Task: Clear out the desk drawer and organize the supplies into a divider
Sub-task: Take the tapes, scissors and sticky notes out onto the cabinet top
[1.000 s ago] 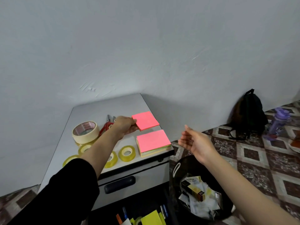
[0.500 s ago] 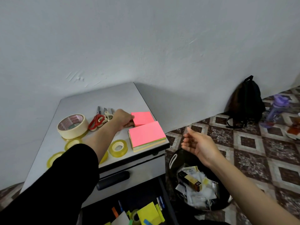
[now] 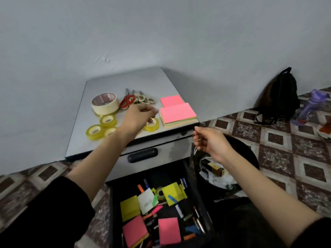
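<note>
The grey cabinet top [image 3: 143, 79] carries a small pink sticky pad [image 3: 171, 101] and a thicker pink-topped stack [image 3: 177, 113] at its right edge. My left hand [image 3: 138, 117] hovers over the top with fingers loosely curled, holding nothing, partly covering a yellow tape roll [image 3: 152, 124]. My right hand [image 3: 211, 142] hangs in the air right of the cabinet, relaxed and empty. Below, the open black drawer [image 3: 196, 192] holds yellow and pink sticky pads [image 3: 169, 230], pens and markers in a jumble.
A masking tape roll [image 3: 104, 103], red scissors [image 3: 126, 101], pale scissors and several yellow tape rolls [image 3: 107, 120] lie on the cabinet top. A black bin [image 3: 249, 154] with rubbish stands right of the drawer. A black backpack [image 3: 279, 97] and purple bottle [image 3: 312, 102] sit by the wall.
My left hand let go of the small pink pad on the cabinet top and drew back towards me. The view tipped down, so the open drawer now shows.
</note>
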A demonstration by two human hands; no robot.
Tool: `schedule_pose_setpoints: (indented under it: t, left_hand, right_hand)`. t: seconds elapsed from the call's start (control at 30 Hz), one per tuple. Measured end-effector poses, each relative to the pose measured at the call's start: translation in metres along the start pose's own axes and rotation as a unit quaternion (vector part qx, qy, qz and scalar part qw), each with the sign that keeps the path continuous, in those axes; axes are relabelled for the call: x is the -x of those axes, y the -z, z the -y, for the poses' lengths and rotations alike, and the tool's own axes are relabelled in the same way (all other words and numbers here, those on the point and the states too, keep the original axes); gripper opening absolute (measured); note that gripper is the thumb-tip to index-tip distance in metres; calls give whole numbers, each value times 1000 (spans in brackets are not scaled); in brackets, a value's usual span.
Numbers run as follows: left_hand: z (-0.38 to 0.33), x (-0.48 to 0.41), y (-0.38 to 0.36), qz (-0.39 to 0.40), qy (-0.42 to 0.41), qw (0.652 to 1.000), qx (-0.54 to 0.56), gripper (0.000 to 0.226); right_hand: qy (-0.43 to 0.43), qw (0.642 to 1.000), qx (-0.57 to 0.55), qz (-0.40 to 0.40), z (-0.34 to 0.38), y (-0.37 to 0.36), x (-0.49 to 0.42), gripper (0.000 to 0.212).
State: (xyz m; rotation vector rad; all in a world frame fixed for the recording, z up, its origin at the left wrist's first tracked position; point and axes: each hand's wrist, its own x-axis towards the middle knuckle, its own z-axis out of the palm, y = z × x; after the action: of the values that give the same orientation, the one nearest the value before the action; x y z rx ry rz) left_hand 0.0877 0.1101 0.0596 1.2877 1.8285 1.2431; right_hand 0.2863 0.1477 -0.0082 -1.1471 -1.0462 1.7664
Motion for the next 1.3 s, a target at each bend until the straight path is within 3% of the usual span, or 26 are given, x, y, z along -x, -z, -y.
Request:
schedule_pose_setpoints:
  t: [0.17, 0.3, 0.47, 0.67, 0.8, 0.9, 1.0, 1.13, 1.3]
  left_hand:
    - [62, 90, 23, 104, 78, 991, 12, 16]
    - [128, 134, 46, 99, 165, 981, -21, 14]
    - [198, 157, 65, 52, 252, 966, -29, 20]
    - [259, 172, 32, 86, 323, 942, -29, 23]
    - [287, 168, 7, 134, 323, 930, -116, 10]
    - [299, 163, -10, 183, 322, 913, -174, 33]
    - [308, 163, -19, 229, 305, 888, -256, 46]
    - [326, 168, -24, 247, 283, 865, -333, 55]
    - [338, 169, -28, 216, 266, 872, -350, 74]
  right_hand:
    - [-42, 997, 50, 42, -50, -26, 22, 25]
    - [-50, 981, 180, 59, -95, -35, 24, 27]
    - [-49, 900, 425, 79, -157, -24, 19, 26]
    - [-81, 828, 538, 136, -222, -16, 20, 14]
    - [-102, 780, 596, 162, -248, -17, 15, 4]
    - [-108, 727, 651, 188, -265, -22, 11, 23]
    - [-113, 696, 678, 206, -275, -26, 12, 48]
    - [-104, 670, 702, 218, -288, -24, 12, 59]
    - [-106, 663, 706, 224, -293, -26, 13, 62]
